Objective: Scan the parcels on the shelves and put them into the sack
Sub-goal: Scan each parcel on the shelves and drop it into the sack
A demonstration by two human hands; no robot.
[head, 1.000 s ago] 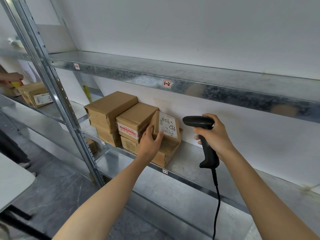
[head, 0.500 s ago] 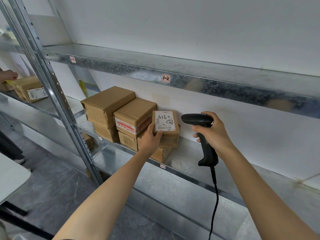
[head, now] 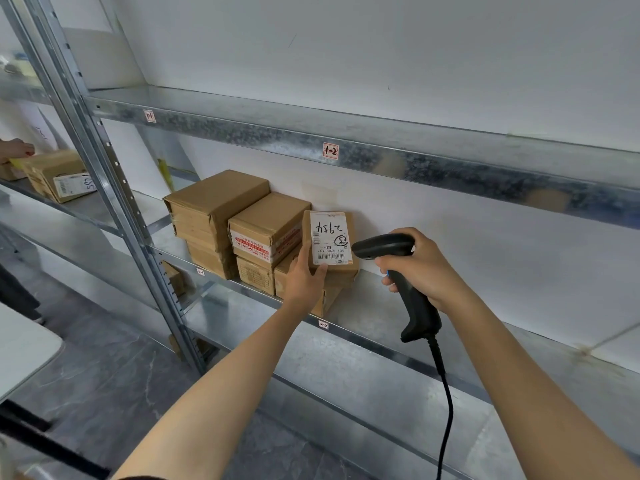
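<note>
Just beside scanner [head: 417, 308], parcel [head: 330, 237] in left hand [head: 306, 282]

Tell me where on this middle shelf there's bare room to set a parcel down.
Widest bare stretch: the middle shelf right of the stacked boxes, bordered by the wall, behind the scanner. A narrow strip lies between the upright post and the tallest stack. The stacks sit packed side by side.

White wall [head: 381, 53], grey marbled floor [head: 104, 386], metal shelving [head: 415, 161]
</note>
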